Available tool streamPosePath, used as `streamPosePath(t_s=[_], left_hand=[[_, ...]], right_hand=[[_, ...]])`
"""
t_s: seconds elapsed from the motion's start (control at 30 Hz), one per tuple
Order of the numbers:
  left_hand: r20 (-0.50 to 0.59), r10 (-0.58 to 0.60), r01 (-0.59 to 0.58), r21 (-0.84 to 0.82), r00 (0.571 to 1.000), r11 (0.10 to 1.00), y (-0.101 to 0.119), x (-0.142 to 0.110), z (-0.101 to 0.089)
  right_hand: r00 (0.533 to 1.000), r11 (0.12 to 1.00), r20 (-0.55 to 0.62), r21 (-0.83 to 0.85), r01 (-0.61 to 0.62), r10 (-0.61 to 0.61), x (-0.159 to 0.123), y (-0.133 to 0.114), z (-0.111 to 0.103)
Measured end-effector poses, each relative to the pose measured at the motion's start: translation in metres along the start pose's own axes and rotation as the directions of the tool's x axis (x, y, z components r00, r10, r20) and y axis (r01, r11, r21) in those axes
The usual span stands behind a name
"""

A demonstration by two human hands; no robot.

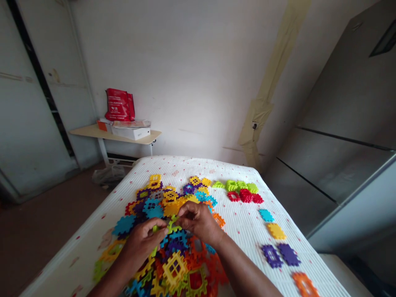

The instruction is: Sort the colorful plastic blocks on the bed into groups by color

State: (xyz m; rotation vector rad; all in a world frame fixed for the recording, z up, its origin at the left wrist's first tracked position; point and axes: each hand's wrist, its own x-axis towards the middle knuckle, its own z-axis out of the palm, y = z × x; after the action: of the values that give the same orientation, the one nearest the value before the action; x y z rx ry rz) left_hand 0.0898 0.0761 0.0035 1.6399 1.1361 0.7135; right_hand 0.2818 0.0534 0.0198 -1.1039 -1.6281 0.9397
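Observation:
A heap of coloured plastic interlocking tiles covers the near left of the table, which has a white ribbed cloth. Over the heap, my left hand and my right hand meet, both pinched on a light green tile. The left fingers grip its lower left end and the right fingers its upper right end. Sorted tiles lie to the right: light green ones, red ones, a blue one, a yellow one, two purple ones and an orange one.
A small side table by the wall carries a red bag and flat boxes. A grey cabinet stands close on the right. A door fills the left. A plastic bag lies on the floor under the side table.

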Motion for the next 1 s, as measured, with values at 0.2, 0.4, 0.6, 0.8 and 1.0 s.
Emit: streamPosePath(t_s=[0.2,0.4,0.6,0.8,1.0], left_hand=[[0.005,-0.015,0.015,-0.057,1.0,0.998,-0.004,0.001,-0.003],[-0.109,-0.083,0.061,-0.188,0.991,0.98,-0.005,0.002,0.001],[-0.12,-0.047,0.019,-0.227,0.992,0.974,-0.004,0.0,0.005],[-0.111,-0.043,0.012,-0.267,0.993,0.964,-0.004,-0.001,0.004],[-0.124,-0.08,0.042,-0.281,0.989,0.959,-0.006,0.0,0.007]], right_hand=[[0.992,0.857,0.008,-0.503,0.11,-0.123,-0.001,-0.01,-0.002],[0.995,0.55,-0.043,-0.835,0.013,-0.089,-0.008,-0.025,0.019],[0.99,0.581,-0.136,-0.804,-0.127,0.029,-0.011,-0.022,0.037],[0.984,0.564,-0.176,-0.813,-0.146,0.0,-0.012,-0.023,0.039],[0.985,0.507,-0.159,-0.856,-0.101,-0.071,-0.01,-0.021,0.04]])
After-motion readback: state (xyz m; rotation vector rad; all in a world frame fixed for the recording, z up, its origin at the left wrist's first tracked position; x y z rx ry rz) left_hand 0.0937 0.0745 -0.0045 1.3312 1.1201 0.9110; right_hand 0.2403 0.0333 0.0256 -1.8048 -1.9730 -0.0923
